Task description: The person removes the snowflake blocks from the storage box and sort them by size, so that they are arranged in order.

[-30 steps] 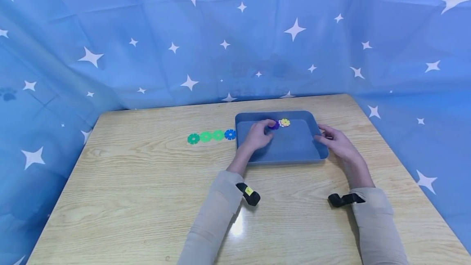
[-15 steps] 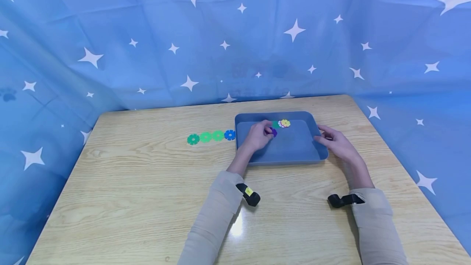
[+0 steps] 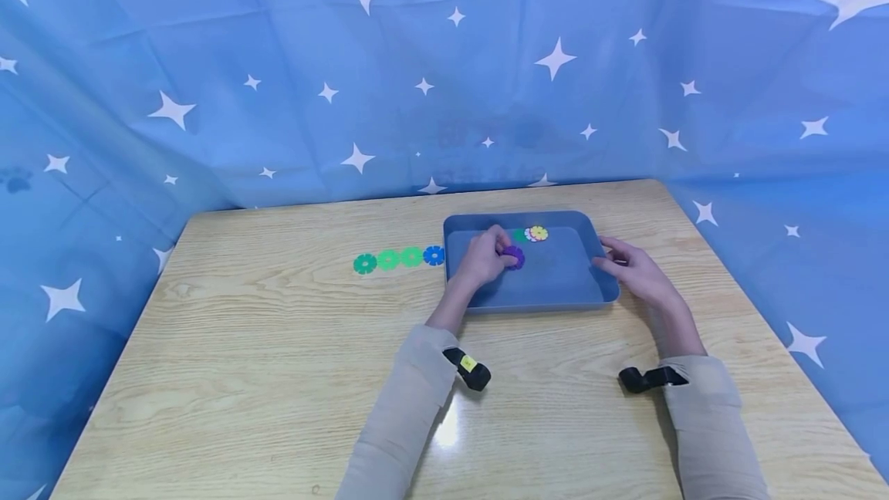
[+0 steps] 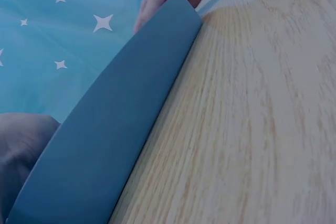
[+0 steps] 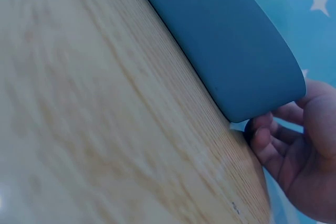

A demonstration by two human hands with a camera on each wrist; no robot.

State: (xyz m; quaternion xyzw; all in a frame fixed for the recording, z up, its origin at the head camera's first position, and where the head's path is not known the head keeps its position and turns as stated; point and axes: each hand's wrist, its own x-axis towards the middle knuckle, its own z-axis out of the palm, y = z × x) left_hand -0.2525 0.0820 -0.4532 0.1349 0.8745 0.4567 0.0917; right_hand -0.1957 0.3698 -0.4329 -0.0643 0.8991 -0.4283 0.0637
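In the head view my left hand (image 3: pixel 484 257) reaches into the blue-grey tray (image 3: pixel 556 284). Between its thumb and fingers it pinches a purple snowflake disc (image 3: pixel 515 258), above or against the tray floor; which, I cannot tell. Behind it, a green disc (image 3: pixel 519 235) lies beside a yellow disc (image 3: pixel 539 232) that overlaps a pale one. My right hand (image 3: pixel 635 270) holds the tray's right wall, thumb over the rim and fingers outside, as the right wrist view also shows. The tray wall (image 4: pixel 110 114) hides most of my left hand in the left wrist view.
Left of the tray, a row of discs lies on the wooden table (image 3: pixel 278 361): a dark green disc (image 3: pixel 365 263), two light green discs (image 3: pixel 400 258) and a blue disc (image 3: pixel 434 255) close to the tray wall. A blue star-printed curtain (image 3: pixel 417 60) hangs behind the table.
My left hand has drawn the purple disc away from the other discs toward the tray's near side, uncovering the green one. The disc now faces up more. My right hand stays on the tray.
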